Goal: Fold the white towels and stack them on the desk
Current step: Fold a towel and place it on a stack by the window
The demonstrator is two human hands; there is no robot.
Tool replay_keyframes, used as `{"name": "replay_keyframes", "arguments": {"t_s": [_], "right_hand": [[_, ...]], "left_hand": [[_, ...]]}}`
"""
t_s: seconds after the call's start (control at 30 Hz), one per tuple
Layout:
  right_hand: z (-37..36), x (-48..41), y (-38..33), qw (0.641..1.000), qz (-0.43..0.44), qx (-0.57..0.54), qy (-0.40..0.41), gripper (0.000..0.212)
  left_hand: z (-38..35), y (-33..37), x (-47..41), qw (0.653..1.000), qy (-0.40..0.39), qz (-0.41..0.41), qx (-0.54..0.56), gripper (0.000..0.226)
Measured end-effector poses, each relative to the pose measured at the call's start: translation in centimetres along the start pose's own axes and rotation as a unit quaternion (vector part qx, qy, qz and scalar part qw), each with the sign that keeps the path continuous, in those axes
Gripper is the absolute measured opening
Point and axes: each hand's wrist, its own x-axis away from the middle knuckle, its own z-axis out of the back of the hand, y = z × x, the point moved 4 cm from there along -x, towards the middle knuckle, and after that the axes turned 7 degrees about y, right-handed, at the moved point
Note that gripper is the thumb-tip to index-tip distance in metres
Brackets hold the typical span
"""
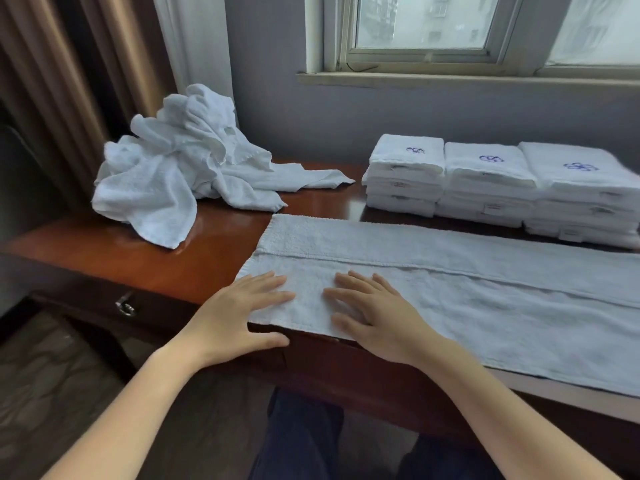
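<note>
Both hands, left (239, 306) and right (375, 313), lie flat with fingers spread on the towel's (485, 299) left end at the desk (173, 258) edge, apparently smoothing the lengthwise fold before folding it across.

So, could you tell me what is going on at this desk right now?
A person is folding white towels. The left hand and the right hand rest flat on the left end of a long towel, folded lengthwise into a strip on the desk. A heap of crumpled towels lies back left; three stacks of folded towels stand back right.
</note>
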Motion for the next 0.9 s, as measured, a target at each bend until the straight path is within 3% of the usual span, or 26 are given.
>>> {"name": "replay_keyframes", "arguments": {"t_s": [0.2,0.3,0.43,0.53,0.77,0.9], "right_hand": [[0.2,1.6,-1.4,0.999,0.018,-0.031,-0.017,0.059],[1.1,2.1,-2.0,0.999,0.008,-0.037,-0.021,0.040],[4.3,1.8,-1.4,0.994,-0.080,0.037,0.056,0.012],[7.0,0.8,-0.5,0.972,-0.129,0.118,0.158,0.015],[8.3,-4.2,2.2,0.951,-0.105,0.154,0.247,0.023],[8.3,-7.7,4.8,0.946,-0.074,0.186,0.255,0.025]], "left_hand": [[0.9,-0.6,2.0,0.974,0.055,0.089,0.203,0.030],[1.5,-0.5,2.0,0.960,0.069,0.124,0.241,0.022],[2.6,-0.6,0.5,0.964,0.140,0.152,0.167,0.009],[3.1,-0.1,-1.6,0.964,0.184,0.151,0.118,0.015],[3.4,0.1,-7.5,0.954,0.270,0.126,-0.024,0.022],[3.3,-0.9,-10.8,0.954,0.263,0.128,-0.066,0.026]]}}
